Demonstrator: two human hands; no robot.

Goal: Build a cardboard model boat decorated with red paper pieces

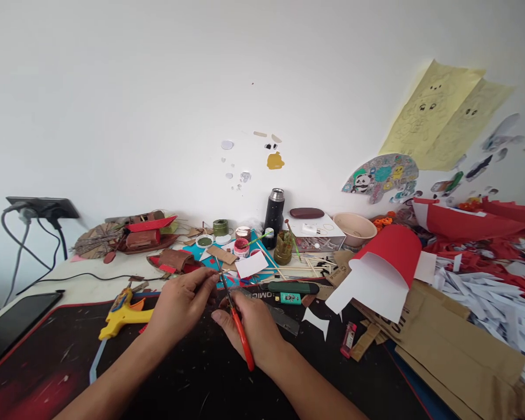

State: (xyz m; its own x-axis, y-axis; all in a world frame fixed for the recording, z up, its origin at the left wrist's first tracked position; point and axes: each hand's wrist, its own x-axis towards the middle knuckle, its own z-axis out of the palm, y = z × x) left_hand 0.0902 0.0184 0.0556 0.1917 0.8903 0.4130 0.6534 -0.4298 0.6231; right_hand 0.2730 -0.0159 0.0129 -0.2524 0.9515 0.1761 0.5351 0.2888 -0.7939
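My right hand (256, 329) grips a pair of scissors (241, 338) with orange handles, its blades pointing up and away from me. Beside the blades, my left hand (186, 300) has its fingers pinched together near the scissor tips; whatever they hold is too small to make out. Just beyond the blades lie a strip of brown cardboard (221, 254) and a white paper piece (251, 265). A yellow glue gun (125, 315) rests on the black mat, left of my left hand.
A black bottle (274, 211), paint jars and a pink bowl (354, 228) stand near the wall. Brown model boats (175, 262) are at the back left. Red paper (391, 254), flattened cardboard (459, 344) and white paper scraps (490, 297) crowd the right. A tablet (17, 321) lies far left.
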